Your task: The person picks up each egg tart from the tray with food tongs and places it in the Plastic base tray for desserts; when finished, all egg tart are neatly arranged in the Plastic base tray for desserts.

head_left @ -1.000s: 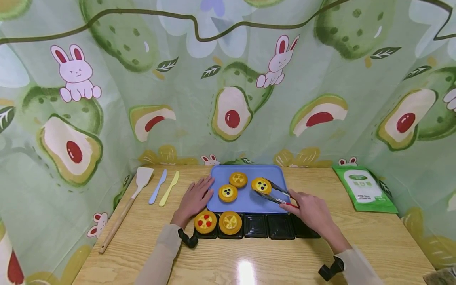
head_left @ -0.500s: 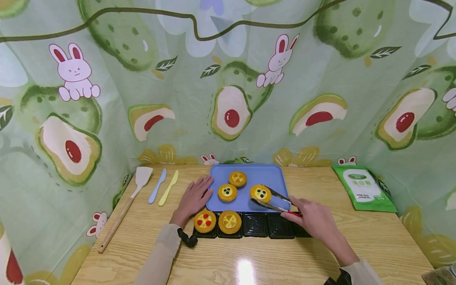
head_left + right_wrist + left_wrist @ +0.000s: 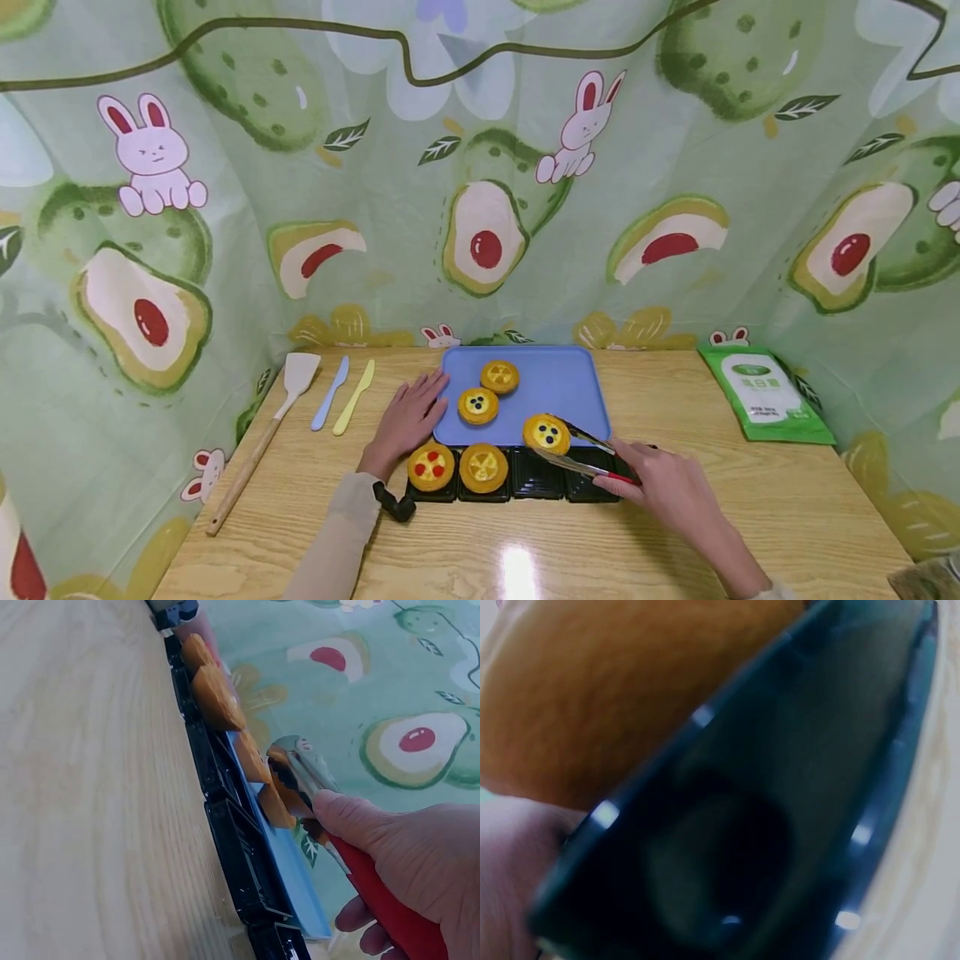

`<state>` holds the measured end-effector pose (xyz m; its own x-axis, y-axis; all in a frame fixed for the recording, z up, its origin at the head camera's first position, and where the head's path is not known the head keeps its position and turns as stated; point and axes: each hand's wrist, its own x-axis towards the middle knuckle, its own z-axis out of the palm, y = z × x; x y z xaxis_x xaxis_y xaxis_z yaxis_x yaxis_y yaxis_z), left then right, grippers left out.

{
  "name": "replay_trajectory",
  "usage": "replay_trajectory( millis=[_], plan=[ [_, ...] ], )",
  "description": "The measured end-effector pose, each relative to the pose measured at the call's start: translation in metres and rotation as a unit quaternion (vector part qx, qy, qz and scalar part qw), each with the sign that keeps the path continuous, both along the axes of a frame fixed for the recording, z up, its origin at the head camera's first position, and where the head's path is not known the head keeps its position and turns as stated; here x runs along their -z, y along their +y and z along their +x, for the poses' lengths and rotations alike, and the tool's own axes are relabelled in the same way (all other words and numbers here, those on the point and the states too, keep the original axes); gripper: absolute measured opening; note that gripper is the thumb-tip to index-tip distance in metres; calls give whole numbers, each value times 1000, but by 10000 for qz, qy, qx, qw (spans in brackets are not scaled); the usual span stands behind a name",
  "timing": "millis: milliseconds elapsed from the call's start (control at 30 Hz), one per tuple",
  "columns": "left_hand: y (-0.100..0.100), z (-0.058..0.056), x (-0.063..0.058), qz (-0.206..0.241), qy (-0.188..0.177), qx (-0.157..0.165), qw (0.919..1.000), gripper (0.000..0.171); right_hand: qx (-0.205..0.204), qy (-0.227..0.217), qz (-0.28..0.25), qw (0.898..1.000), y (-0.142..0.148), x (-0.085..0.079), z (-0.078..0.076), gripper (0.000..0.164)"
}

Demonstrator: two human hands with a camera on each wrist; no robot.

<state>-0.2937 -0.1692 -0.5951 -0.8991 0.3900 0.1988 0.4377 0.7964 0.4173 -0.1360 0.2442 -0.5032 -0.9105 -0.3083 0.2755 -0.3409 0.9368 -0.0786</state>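
Observation:
My right hand point(image 3: 667, 483) holds red-handled metal tongs point(image 3: 573, 464), whose tips grip an egg tart with blueberries point(image 3: 547, 435). In the head view this tart overlaps the blue tray's point(image 3: 555, 367) front edge and the third black compartment point(image 3: 537, 479); the right wrist view shows it raised. My left hand point(image 3: 407, 421) lies with straight fingers at the tray's left edge. On the tray sit another blueberry tart point(image 3: 477, 406) and a tart with yellow wedges point(image 3: 499, 377). A red-topped tart point(image 3: 431, 467) and another yellow-wedge tart point(image 3: 483, 468) occupy the first two compartments.
At the left lie a wooden-handled spatula point(image 3: 262, 450), a blue knife point(image 3: 331, 393) and a yellow knife point(image 3: 355, 397). A green and white packet point(image 3: 767, 396) rests at the back right. A printed curtain point(image 3: 390, 275) hangs behind the wooden table point(image 3: 442, 554).
The tongs have carried the blueberry tart toward the front, from over the tray's middle to its front edge. My right hand has moved slightly toward the front right. The left hand stays put.

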Motion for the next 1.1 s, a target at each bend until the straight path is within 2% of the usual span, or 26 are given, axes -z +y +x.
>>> replay_trajectory(
  millis=[233,467,867,1100],
  plan=[
    [-1,-1,3,-38,18,-11,10000,59,-115,109,126,9998,-1,4,11,60],
    [0,2,-4,-67,-45,-38,10000,59,-223,107,79,9997,-5,10,18,56],
    [1,2,-3,73,81,20,9999,58,-246,-156,76,9995,-9,14,18,59],
    [-1,1,-1,-63,24,4,10000,59,-256,-271,109,9992,-10,15,17,58]
  ],
)
